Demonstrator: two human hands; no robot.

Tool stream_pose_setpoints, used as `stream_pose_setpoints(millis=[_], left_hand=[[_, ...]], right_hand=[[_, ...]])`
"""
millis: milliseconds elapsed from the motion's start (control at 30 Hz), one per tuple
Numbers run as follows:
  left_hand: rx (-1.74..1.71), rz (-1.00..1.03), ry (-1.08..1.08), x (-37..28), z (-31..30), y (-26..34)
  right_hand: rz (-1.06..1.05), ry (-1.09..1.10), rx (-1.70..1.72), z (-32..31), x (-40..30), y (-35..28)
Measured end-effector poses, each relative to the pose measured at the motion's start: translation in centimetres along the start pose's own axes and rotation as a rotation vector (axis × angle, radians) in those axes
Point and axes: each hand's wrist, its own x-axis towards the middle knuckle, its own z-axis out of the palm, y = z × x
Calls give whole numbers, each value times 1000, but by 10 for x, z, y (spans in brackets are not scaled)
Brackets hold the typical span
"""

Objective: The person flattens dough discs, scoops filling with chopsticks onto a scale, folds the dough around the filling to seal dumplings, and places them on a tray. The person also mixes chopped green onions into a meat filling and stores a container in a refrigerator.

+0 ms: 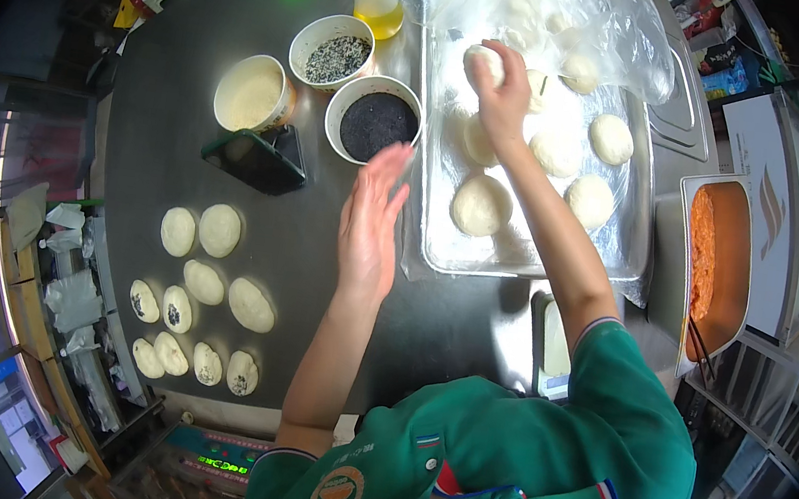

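Note:
My right hand [504,100] reaches over a metal tray [532,273] lined with clear plastic. Its fingers and thumb curl around a round dough ball [477,70] near the tray's left side. Several more dough balls sit below and beside it, one dough ball [482,206] close to the tray's near left corner. My left hand [370,234] is over the dark tabletop [434,330], holding nothing, with its thumb apart from the straight fingers. Its fingertips overlap the near edge of a paper bowl of black filling or seeds [378,125].
Behind stand a bowl of mixed sesame seeds [337,60], a bowl of pale crumbs [253,98] and an oil bottle [375,0]. A propped phone [256,161] stands left. Several shaped dough pieces [252,304] lie front left. A deep metal pan [733,271] holds orange-red filling at right.

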Motion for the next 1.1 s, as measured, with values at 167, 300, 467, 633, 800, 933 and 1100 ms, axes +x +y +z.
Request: stream_pose_setpoints(millis=[167, 300, 467, 633, 800, 933, 1100], left_hand=[[108, -187, 143, -53, -53, -12], [200, -214, 349, -105, -97, -15], [268, -211, 271, -121, -63, -25], [368, 16, 18, -125, -9, -25], [470, -45, 80, -154, 14, -59], [512, -61, 23, -168, 90, -102], [620, 62, -307, -178, 239, -162]], right_hand=[[-252, -225, -671, 14, -14, 7], [-454, -289, -231, -41, -114, -71], [-485, -994, -98, -100, -288, -100], [-298, -525, -86, -198, -263, -146], [-318, 2, -935, -416, -195, -150], [166, -58, -1380, -510, -222, -103], [15, -200, -1004, -542, -205, -70]])
